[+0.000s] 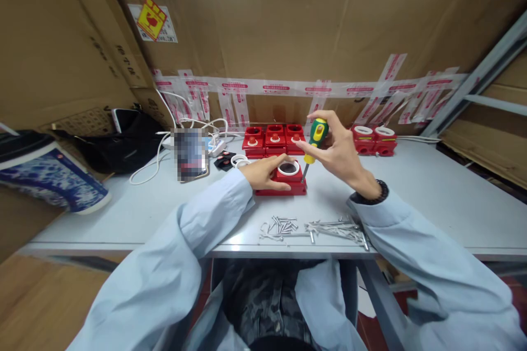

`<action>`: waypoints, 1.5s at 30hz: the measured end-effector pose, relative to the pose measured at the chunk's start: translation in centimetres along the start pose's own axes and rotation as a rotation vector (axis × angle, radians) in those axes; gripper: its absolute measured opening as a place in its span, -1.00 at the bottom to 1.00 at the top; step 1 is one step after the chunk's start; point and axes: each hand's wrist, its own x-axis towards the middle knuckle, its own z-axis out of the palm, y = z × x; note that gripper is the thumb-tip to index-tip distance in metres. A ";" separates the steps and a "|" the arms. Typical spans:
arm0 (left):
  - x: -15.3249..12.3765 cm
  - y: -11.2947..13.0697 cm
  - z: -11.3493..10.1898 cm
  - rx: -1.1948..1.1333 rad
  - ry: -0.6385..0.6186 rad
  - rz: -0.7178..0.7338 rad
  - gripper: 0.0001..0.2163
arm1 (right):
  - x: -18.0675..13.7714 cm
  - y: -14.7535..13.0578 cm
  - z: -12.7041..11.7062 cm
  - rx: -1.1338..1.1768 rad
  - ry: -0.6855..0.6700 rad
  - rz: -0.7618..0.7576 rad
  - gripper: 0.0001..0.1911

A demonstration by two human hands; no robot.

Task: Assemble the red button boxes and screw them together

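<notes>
Left hand [263, 174] hides part of red box [293, 181]; phone screen [190, 153] blurred.

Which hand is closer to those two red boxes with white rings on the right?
The right hand, holding the screwdriver, is nearer, to the left of the two red boxes. The left hand holds another red box, farther left.

Cardboard wall [280, 22] at 12 o'clock, creased, crossed by white-and-red tape [290, 88]; yellow-and-red label [151, 19] between 10 and 11 o'clock; grey metal frame [471, 78] between 2 and 3 o'clock; pale table [432, 194] at centre, glare near its front edge at 6 o'clock; reddish floor tiles [371, 332] at 5 o'clock.
</notes>
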 end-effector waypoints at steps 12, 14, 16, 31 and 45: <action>0.1 -0.2 0.0 -0.029 0.015 0.033 -0.37 | 0.7 0.2 -3.7 0.289 -0.362 0.008 -0.51; 0.1 -0.3 0.1 -0.027 0.017 0.036 -0.36 | 0.6 0.1 -3.1 0.228 -0.270 0.001 -0.52; 0.1 -0.3 0.1 -0.023 0.021 0.035 -0.35 | 0.4 -0.1 -2.2 0.169 -0.177 -0.001 -0.53; 0.1 -0.1 0.1 -0.026 0.022 0.028 -0.35 | 0.9 0.2 -3.3 0.390 -0.497 0.057 -0.46; 0.1 -0.1 0.1 0.000 0.010 0.011 -0.33 | -0.1 -0.1 0.5 -0.026 0.163 -0.002 -0.66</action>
